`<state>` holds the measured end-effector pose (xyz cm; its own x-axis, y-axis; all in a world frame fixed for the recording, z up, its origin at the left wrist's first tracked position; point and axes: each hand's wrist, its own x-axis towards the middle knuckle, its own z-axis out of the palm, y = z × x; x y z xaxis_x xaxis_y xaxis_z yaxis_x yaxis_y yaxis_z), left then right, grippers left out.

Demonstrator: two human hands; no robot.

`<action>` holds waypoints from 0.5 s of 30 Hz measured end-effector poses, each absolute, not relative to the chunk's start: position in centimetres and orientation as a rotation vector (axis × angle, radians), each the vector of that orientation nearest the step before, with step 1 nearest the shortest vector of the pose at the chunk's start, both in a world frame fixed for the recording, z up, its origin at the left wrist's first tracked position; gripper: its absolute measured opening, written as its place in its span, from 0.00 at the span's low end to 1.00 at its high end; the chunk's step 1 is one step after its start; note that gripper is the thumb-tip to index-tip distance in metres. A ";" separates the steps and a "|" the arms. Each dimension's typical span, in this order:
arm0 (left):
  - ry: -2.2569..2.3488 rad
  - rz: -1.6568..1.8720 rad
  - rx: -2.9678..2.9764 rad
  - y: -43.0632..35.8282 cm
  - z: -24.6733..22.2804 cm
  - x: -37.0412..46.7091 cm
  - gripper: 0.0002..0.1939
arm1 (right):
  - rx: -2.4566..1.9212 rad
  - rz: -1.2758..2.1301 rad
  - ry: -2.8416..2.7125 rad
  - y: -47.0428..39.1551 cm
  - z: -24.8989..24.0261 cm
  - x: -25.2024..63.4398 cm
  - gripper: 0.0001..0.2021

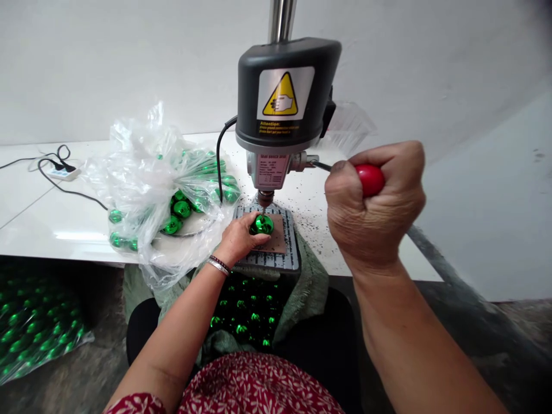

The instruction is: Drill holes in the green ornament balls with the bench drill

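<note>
A small bench drill (287,98) with a dark grey cover stands in the middle. Under its chuck, a shiny green ball (262,224) rests on a brown board (278,237) over the drill's grooved base (292,253). My left hand (241,237) grips that ball from the left with thumb and fingers. The bit reaches down to the top of the ball; whether it has entered is too small to tell. My right hand (377,201) is closed around the red knob (370,179) of the drill's lever, to the right of the drill head.
A clear plastic bag (146,167) of green balls lies left on the white table (26,230). Behind it are a power strip (64,172) and cables. Dark shavings litter the right side. An open sack (313,282) of green balls sits below; another bag (38,322) is lower left.
</note>
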<state>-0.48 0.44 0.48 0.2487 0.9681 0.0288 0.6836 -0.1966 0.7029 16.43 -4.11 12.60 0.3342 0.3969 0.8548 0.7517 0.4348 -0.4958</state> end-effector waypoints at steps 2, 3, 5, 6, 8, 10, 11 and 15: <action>1.509 0.641 1.948 0.4 0.5 -0.5 0.33 | -1.179 -0.328 -1.281 -4.1 12.2 16.5 0.06; 1.511 0.639 1.945 0.4 0.5 -0.5 0.33 | -1.180 -0.335 -1.279 -4.1 11.9 16.5 0.06; 1.505 0.643 1.944 0.4 0.5 -0.4 0.33 | -1.176 -0.357 -1.278 -4.1 11.5 16.5 0.05; 1.499 0.647 1.942 0.3 0.5 -0.4 0.33 | -1.168 -0.370 -1.278 -4.1 11.2 16.5 0.05; 1.485 0.658 1.939 0.3 0.4 -0.4 0.33 | -1.141 -0.406 -1.276 -4.1 10.7 16.5 0.05; 1.482 0.671 1.934 0.3 0.4 -0.4 0.33 | -1.113 -0.447 -1.271 -4.1 10.2 16.4 0.05; 1.484 0.675 1.932 0.3 0.4 -0.4 0.33 | -1.102 -0.468 -1.269 -4.1 10.0 16.4 0.05; 1.488 0.667 1.941 0.2 0.6 -0.4 0.32 | -1.096 -0.521 -1.266 -3.9 9.1 16.3 0.04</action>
<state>-0.40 0.19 0.56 0.2461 0.9687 0.0323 0.6686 -0.1938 0.7179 16.31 -3.94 9.08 0.2798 0.2405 0.9294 0.8254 0.4342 -0.3608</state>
